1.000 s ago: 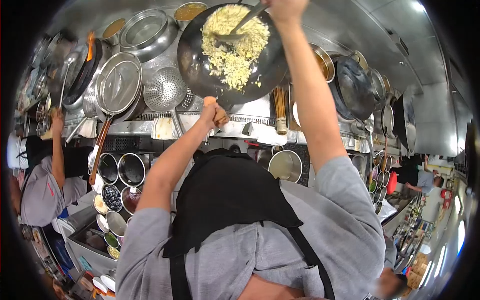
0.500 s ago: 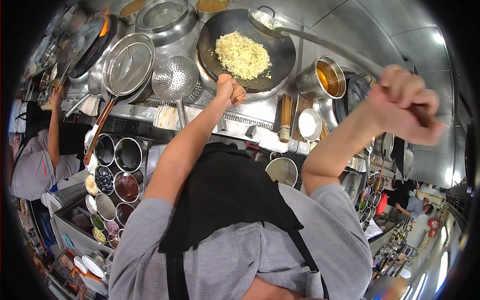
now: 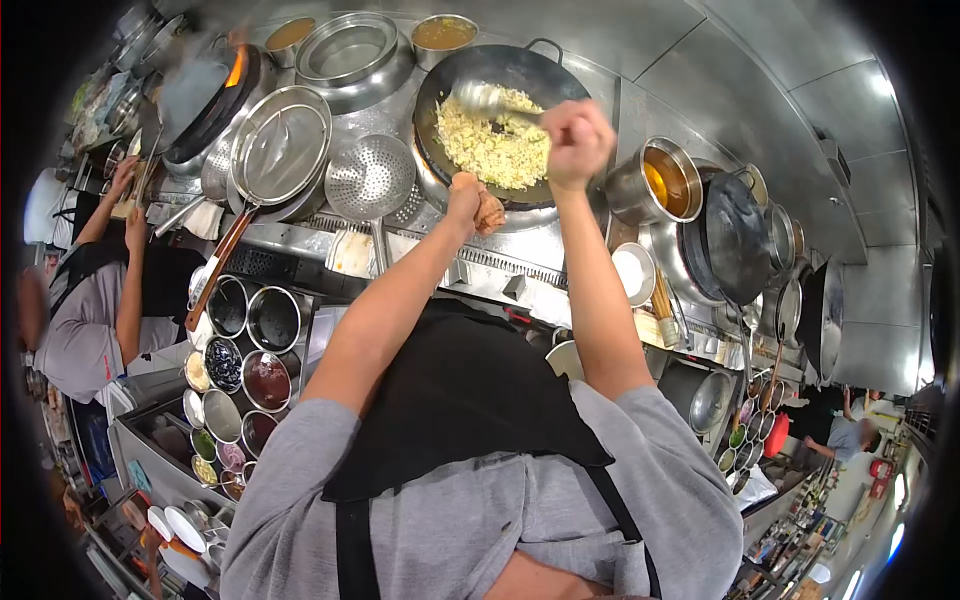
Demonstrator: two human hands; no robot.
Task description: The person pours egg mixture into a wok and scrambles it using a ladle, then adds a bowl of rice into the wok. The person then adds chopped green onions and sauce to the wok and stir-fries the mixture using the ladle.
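Note:
My left hand (image 3: 468, 204) is closed at the near edge of a black wok (image 3: 450, 75), around a brown cloth (image 3: 489, 213) at the wok's handle. Pale yellow fried rice (image 3: 505, 155) lies spread in the wok. Above the wok's right side, my right hand (image 3: 578, 138) is closed on the handle of a ladle (image 3: 484, 97). The ladle's bowl is blurred over the rice. Its handle's end is hidden by my fist.
A perforated skimmer (image 3: 370, 178) and a mesh strainer (image 3: 280, 145) lie left of the wok. Right of it stand a pot of orange-brown liquid (image 3: 668, 184) and a white bowl (image 3: 632, 274). A co-worker (image 3: 95, 310) works at far left beside flames (image 3: 237, 67).
My right hand has swung back from the far right to the wok, bringing the ladle over the rice. The rice is now spread more widely. My left hand keeps its grip.

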